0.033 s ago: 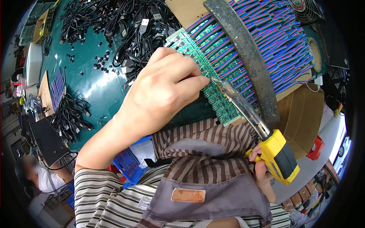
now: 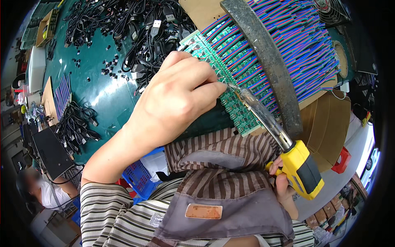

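My left hand point(image 2: 175, 96) reaches over the table from the left, its fingers pinched together at the green circuit boards point(image 2: 236, 113). What lies between its fingertips is hidden. My right hand point(image 2: 282, 181), partly behind the tool, grips a yellow and black soldering gun point(image 2: 302, 168). The gun's metal barrel slants up to the left, and its tip meets the boards just beside my left fingertips. Rows of red, blue, green and black wires point(image 2: 308, 53) run from the boards to the right. A heavy, dark metal bar point(image 2: 265, 53) lies across these wires.
Black USB cables point(image 2: 131, 31) are heaped at the back of the green table point(image 2: 98, 90), with small black parts scattered nearby. Another cable bundle point(image 2: 76, 127) lies at the left. Right of the boards is a cardboard box point(image 2: 327, 123). A person point(image 2: 51, 191) sits at the far left.
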`<state>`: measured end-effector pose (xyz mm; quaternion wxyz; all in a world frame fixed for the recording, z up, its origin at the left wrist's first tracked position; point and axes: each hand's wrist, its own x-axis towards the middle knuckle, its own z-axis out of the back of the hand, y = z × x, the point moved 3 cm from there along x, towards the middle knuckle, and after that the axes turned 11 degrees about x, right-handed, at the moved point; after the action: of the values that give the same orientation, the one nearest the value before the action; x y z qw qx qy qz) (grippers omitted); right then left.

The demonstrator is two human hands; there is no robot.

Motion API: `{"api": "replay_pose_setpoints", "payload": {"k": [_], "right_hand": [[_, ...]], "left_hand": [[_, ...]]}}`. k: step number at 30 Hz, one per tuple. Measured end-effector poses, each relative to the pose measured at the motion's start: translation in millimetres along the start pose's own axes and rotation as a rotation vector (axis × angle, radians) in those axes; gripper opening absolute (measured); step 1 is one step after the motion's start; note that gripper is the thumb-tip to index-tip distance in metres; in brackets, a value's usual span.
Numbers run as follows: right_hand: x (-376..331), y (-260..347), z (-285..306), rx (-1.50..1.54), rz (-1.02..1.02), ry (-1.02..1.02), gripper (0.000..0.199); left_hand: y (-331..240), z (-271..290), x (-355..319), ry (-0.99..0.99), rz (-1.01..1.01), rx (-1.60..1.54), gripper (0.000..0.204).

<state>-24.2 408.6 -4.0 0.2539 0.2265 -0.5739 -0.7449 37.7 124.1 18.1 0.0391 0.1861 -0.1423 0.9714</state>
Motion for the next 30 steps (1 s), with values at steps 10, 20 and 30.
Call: {"api": "replay_pose_setpoints", "payload": {"k": [10, 20, 30], "right_hand": [[7.2, 4.2, -6.8, 0.165, -0.005, -0.065, 0.028], [5.1, 2.3, -1.8, 0.132, -0.043, -0.038, 0.028], [-1.1, -8.1, -1.0, 0.189, 0.038, 0.061, 0.056]], "left_hand": [[-1.9, -5.2, 0.2, -0.060, -0.071, 0.124, 0.029], [-1.8, -5.6, 0.5, -0.054, -0.058, 0.088, 0.028], [1.0, 8.0, -2.5, 0.003, -0.029, 0.033, 0.029]]}}
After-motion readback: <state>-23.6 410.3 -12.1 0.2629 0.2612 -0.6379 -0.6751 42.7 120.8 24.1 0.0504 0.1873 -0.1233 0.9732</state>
